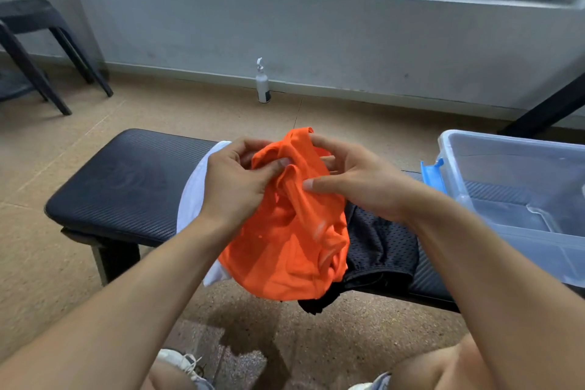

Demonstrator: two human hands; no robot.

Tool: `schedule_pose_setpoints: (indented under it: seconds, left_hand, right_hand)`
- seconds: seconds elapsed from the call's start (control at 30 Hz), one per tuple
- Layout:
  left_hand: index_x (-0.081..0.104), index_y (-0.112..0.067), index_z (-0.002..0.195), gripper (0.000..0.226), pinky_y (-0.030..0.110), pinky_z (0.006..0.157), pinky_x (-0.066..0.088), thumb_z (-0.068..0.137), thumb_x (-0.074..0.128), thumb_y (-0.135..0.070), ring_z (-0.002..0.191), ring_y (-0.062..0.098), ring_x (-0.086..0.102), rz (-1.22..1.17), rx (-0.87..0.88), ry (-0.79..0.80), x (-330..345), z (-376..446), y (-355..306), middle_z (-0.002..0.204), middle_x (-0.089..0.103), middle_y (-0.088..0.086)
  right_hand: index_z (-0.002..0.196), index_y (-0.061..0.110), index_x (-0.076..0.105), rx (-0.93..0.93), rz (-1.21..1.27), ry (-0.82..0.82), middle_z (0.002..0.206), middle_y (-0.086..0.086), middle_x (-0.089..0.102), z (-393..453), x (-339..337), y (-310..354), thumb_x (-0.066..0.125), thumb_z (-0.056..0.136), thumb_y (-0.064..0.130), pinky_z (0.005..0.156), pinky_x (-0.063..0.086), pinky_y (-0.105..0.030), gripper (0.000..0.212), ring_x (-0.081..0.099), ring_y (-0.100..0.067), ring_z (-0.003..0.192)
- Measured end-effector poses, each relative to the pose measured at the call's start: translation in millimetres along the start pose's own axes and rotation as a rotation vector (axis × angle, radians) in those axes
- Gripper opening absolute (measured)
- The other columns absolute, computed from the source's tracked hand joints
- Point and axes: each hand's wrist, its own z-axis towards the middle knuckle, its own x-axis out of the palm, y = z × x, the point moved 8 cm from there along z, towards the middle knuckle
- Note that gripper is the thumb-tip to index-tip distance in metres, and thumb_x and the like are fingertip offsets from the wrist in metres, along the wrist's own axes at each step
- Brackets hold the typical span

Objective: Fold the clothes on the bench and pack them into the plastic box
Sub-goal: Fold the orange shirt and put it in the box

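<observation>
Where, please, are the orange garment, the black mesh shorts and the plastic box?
orange garment (285, 250): head view, on its hanging lower fabric.
black mesh shorts (380, 241): head view, on the mesh panel lying on the bench.
plastic box (535, 237): head view, on its clear near wall.

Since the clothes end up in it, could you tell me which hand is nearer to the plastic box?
The right hand. It grips the orange garment on the side facing the plastic box, apart from it. The left hand grips the garment's far side, over the white cloth.
</observation>
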Motion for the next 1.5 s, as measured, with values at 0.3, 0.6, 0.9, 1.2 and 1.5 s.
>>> schedule_pose_setpoints:
  seconds: [0.3,0.6,0.9,1.2,1.5]
  left_hand:
    - [0.075,-0.023,0.088,0.012,0.048,0.089,0.06,0.081,0.084,-0.02,0.083,0.014,0.074,0.016,-0.024,-0.096,-12,10,7,0.086,0.079,0.0]
    - [0.079,-0.028,0.08,0.016,0.035,0.077,0.055,0.093,0.07,-0.031,0.075,0.006,0.066,0.097,0.019,-0.098,-15,4,-7,0.082,0.078,-0.001]
    - [0.08,-0.015,0.087,0.017,0.04,0.074,0.053,0.094,0.069,-0.026,0.072,0.01,0.064,0.047,0.012,0.059,2,-12,-15,0.08,0.078,0.003]
    - [0.081,-0.014,0.094,0.014,0.032,0.081,0.058,0.089,0.074,-0.024,0.086,0.015,0.075,0.014,-0.02,0.33,23,-30,-16,0.088,0.08,0.005]
    - [0.079,-0.018,0.09,0.005,0.022,0.07,0.057,0.087,0.077,-0.021,0.072,0.004,0.068,-0.037,0.063,-0.024,-18,-1,-18,0.079,0.078,-0.005]
  right_hand:
    - [0.117,0.012,0.062,-0.207,0.068,-0.094,0.079,-0.002,0.07,-14,-16,32,0.082,0.071,0.009,0.073,0.058,-0.027,0.051,0.068,-0.014,0.071]
    - [0.1,0.014,0.074,-0.348,-0.373,-0.2,0.087,-0.007,0.073,-14,-15,36,0.054,0.093,0.008,0.079,0.056,-0.046,0.022,0.067,-0.02,0.076]
    - [0.082,0.025,0.066,-0.291,-0.392,-0.173,0.062,0.004,0.067,-18,5,38,0.089,0.074,0.027,0.056,0.047,-0.029,0.024,0.056,-0.008,0.053]
    - [0.08,0.028,0.042,-0.254,-0.627,-0.391,0.064,0.008,0.062,-18,-4,35,0.075,0.062,0.049,0.058,0.048,-0.037,0.043,0.048,-0.009,0.054]
    - [0.102,0.039,0.053,-0.211,-0.556,-0.211,0.071,0.009,0.064,-16,3,30,0.095,0.062,0.035,0.057,0.043,-0.019,0.058,0.056,-0.004,0.058]
